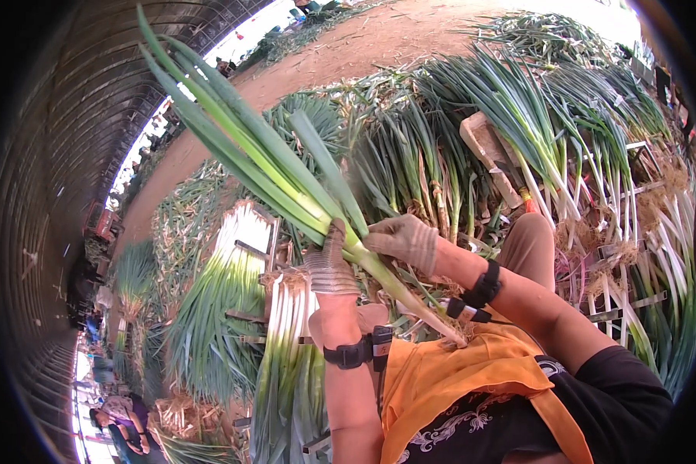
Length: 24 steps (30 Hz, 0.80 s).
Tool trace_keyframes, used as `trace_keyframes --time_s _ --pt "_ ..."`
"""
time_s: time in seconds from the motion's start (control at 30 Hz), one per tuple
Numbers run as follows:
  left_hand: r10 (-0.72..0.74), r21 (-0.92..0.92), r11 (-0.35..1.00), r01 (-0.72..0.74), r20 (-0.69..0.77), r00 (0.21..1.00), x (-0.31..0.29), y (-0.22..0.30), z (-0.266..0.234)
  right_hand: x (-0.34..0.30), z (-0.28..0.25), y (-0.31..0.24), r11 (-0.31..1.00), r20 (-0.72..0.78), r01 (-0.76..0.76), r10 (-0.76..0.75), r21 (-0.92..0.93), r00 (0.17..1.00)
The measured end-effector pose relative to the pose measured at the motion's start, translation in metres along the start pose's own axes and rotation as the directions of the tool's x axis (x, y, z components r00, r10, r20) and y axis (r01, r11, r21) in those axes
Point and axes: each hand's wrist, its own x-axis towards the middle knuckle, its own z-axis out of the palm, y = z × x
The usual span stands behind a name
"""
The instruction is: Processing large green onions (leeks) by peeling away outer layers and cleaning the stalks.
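Observation:
A large green onion slants across my front, its root end close to my orange apron and its long leaves fanning to the upper left. My gloved left hand is closed around the stalk where the leaves part. At the same height, my gloved right hand pinches the base of one leaf, which stands apart from the others. That hand is slightly blurred. Both gloves are pale, with dark stripes showing on the left one.
Trimmed onion bundles lie on metal racks at my left; more onions lie beside my left forearm. Untrimmed onions and a pale stool-like piece are ahead, with rooted onions at right. Another person sits far left.

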Motion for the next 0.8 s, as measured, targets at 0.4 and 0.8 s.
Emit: trace_keyframes --time_s 0.4,0.8 --pt "0.021 0.037 0.999 -0.028 0.189 0.982 -0.005 -0.001 0.014 0.010 -0.047 0.195 0.125 0.302 0.296 0.032 -0.947 0.953" --pt "0.033 0.454 0.890 -0.039 0.021 0.999 -0.002 -0.001 0.022 -0.017 -0.012 0.003 0.985 -0.060 0.087 -0.097 -0.151 0.994"
